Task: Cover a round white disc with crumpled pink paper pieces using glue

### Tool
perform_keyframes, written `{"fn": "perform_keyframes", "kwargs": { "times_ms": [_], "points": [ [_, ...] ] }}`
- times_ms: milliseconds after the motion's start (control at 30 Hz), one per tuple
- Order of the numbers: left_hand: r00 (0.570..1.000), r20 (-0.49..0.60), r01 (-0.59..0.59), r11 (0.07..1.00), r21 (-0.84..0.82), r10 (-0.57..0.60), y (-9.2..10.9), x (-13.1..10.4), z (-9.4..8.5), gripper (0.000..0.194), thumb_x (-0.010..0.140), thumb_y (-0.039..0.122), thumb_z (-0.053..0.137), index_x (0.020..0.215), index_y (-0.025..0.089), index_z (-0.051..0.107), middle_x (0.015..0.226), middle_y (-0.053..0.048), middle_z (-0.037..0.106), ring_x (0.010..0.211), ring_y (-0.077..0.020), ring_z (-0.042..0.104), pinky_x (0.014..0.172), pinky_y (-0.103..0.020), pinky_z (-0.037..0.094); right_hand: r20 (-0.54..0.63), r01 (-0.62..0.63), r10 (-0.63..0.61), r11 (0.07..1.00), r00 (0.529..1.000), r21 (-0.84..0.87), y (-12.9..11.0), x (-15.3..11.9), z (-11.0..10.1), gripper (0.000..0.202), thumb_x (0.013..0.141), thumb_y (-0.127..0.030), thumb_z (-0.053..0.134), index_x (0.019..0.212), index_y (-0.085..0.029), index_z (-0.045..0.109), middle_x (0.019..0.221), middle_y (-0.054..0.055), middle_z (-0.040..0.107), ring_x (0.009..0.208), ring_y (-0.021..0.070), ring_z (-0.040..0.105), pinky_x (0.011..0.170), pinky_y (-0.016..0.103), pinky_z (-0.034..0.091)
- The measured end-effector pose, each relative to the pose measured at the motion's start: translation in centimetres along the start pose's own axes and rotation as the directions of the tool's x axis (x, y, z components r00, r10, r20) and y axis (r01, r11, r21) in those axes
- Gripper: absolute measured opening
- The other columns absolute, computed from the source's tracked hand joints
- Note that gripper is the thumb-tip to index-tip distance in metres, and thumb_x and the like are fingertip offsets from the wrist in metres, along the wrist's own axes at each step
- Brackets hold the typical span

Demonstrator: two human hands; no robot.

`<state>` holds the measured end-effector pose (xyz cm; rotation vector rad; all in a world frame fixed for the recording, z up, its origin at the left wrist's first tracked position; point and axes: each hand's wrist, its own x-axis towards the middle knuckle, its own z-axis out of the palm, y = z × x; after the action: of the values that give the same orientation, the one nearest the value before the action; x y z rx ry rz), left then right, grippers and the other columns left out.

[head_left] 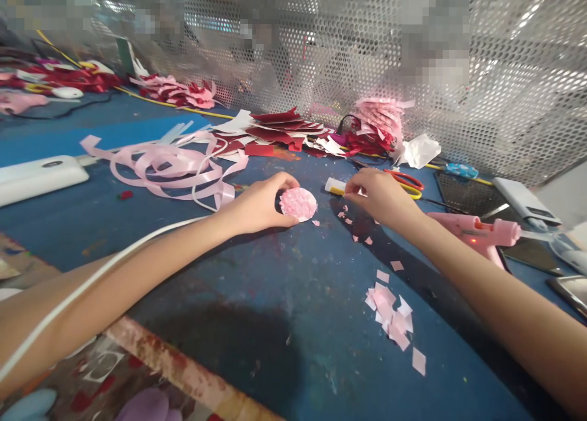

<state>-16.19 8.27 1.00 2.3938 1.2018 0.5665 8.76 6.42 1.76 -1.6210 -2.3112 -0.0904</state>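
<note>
My left hand [263, 206] is curved round a small round pink disc [298, 205] covered in ruffled bits, its thumb and fingers at the disc's edges. To the right, my right hand [369, 192] pinches the end of a small white and yellow item [335, 186] close to the table top. Tiny pink scraps [348, 221] lie between and below the hands. Nearer to me, several pink paper squares [389, 310] form a loose pile. Red and yellow scissor handles [407, 183] show just behind my right hand.
A pink glue gun [477, 230] lies beyond my right forearm, near a white power bank [526, 201]. Curled pink ribbon [169, 167] is at the left. Red and white sheets [279, 131] are stacked at the back before a perforated metal screen [321, 54]. A white cable [105, 267] crosses my left arm.
</note>
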Motion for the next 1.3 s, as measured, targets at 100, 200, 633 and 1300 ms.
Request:
{"fn": "perform_keyframes", "kwargs": {
  "times_ms": [100,200,633,1300],
  "points": [
    [0.999,-0.017,-0.033,0.992,-0.124,0.031,0.0,-0.1,0.2,0.059,0.061,0.030,0.074,0.114,0.020,0.049,0.114,-0.008,0.062,0.105,-0.0254,0.059,0.090,-0.040,0.045,-0.023,0.061,-0.063,0.993,0.998,-0.098,-0.3,0.5,0.9,0.014,0.082,-0.016,0.053,0.082,-0.017,0.066,0.087,0.008,0.058,0.087,0.0203,0.052,0.074,0.030,0.038],
    [1.000,0.025,0.004,0.933,-0.360,0.005,0.2,0.0,0.3,0.064,0.059,0.024,0.076,0.114,0.018,0.046,0.115,-0.011,0.060,0.097,-0.0225,0.063,0.085,-0.037,0.049,0.008,0.079,-0.079,0.972,0.997,-0.222,-0.8,0.5,1.3,0.018,0.086,-0.014,0.048,0.087,-0.016,0.066,0.091,0.010,0.057,0.091,0.0223,0.049,0.073,0.031,0.038],
    [0.909,0.299,0.397,0.377,-0.837,-0.291,1.0,0.0,0.1,0.058,0.061,-0.007,0.056,0.113,0.018,0.048,0.106,-0.011,0.066,0.081,-0.0167,0.068,0.067,-0.026,0.055,-0.034,0.119,-0.148,0.892,0.988,-0.436,-0.6,0.4,2.5,0.025,0.092,-0.018,0.039,0.089,-0.016,0.063,0.092,0.011,0.055,0.087,0.0233,0.042,0.070,0.033,0.033],
    [0.933,0.271,0.344,0.359,-0.868,-0.239,0.4,0.2,0.2,0.055,0.064,-0.007,0.056,0.112,0.018,0.047,0.087,-0.007,0.071,0.080,-0.0178,0.069,0.075,-0.032,0.055,0.058,0.124,-0.111,0.920,0.992,-0.372,-0.7,0.3,2.3,0.023,0.088,-0.013,0.041,0.092,-0.016,0.063,0.090,0.012,0.056,0.088,0.0241,0.046,0.071,0.034,0.035]
  ]
}}
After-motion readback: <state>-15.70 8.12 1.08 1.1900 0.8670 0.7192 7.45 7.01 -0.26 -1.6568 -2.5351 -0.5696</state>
